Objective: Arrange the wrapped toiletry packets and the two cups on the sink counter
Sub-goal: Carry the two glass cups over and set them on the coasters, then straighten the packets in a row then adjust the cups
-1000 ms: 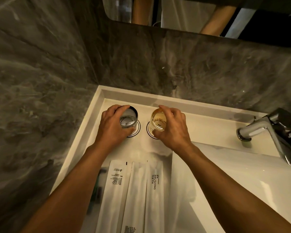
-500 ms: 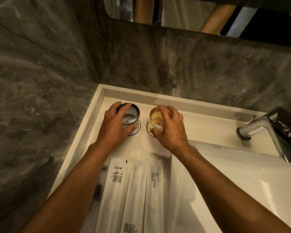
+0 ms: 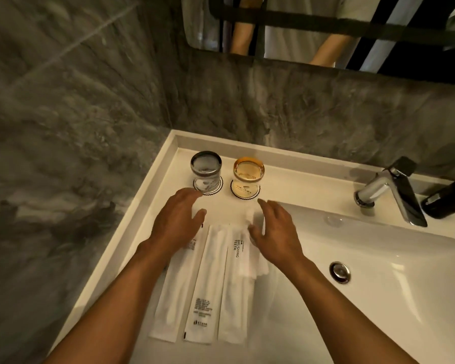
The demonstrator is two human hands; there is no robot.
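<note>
Grey cup [image 3: 206,170] and amber cup [image 3: 248,177] stand upright side by side on round coasters at the far left of the white surface [image 3: 294,177], three wrapped packets [image 3: 208,282] lying in a row nearer. Left hand [image 3: 177,224] and right hand [image 3: 276,229] hover over the packets' far ends, fingers spread wide, holding nothing. Faucet [image 3: 389,190] at far right

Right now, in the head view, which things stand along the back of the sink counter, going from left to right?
Grey-rimmed cup → amber cup → chrome faucet → dark bottle, partly cut off at the right edge. Each cup sits on its own round coaster.
</note>
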